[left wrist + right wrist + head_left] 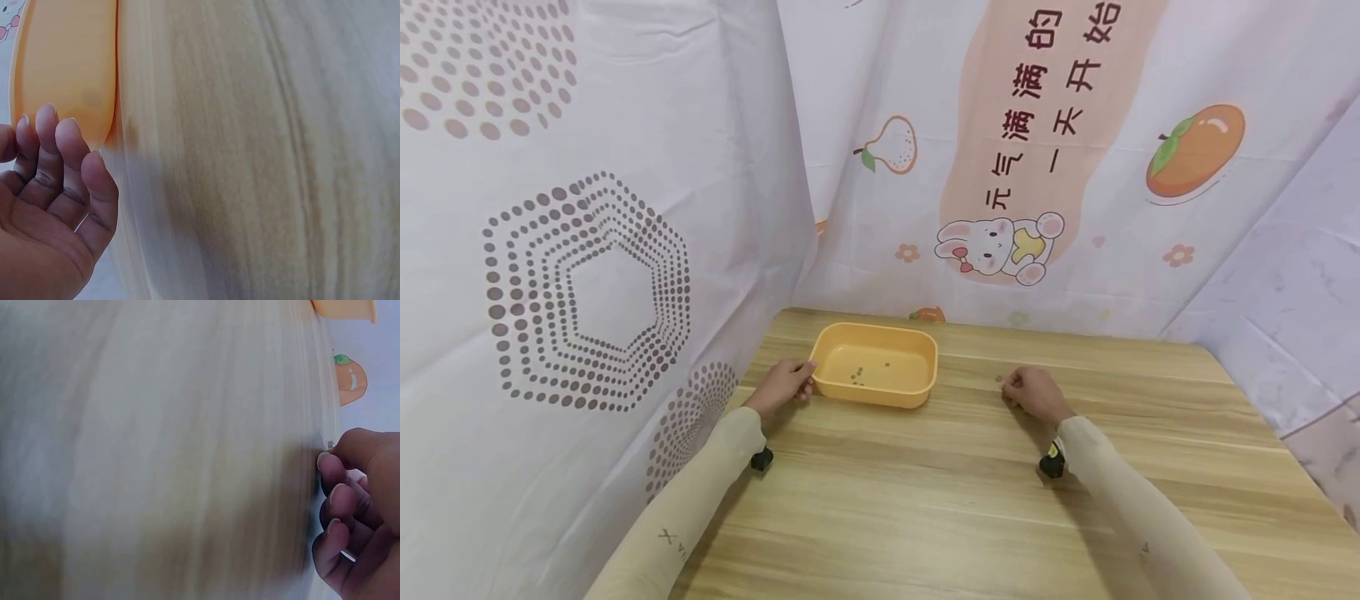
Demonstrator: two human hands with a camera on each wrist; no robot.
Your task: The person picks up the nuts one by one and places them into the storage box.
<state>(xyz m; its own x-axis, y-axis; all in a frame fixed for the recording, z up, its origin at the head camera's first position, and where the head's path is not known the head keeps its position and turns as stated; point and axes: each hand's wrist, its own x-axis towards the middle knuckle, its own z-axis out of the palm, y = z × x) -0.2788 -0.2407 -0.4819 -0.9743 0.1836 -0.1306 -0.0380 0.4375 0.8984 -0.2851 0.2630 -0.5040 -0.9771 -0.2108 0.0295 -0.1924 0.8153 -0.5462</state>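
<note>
A yellow-orange plastic tray (872,397) stands on the wooden table, with several tiny dark grey pieces (859,372) lying on its floor. At its left end my left hand (786,382) grips the rim, thumb at the top edge and fingers against the outer wall; the left wrist view shows these fingers (70,139) bent at the tray's corner. To the right of the tray, my right hand (1033,392) is low over the table, thumb and index fingertips together beside a tiny grey piece (998,379). I cannot tell whether anything is between those fingertips.
The wooden table (887,500) runs back to a printed white curtain (865,250). Another dotted curtain (737,208) hangs close along the left side, near the left arm. On each wrist sits a small black camera (1052,461).
</note>
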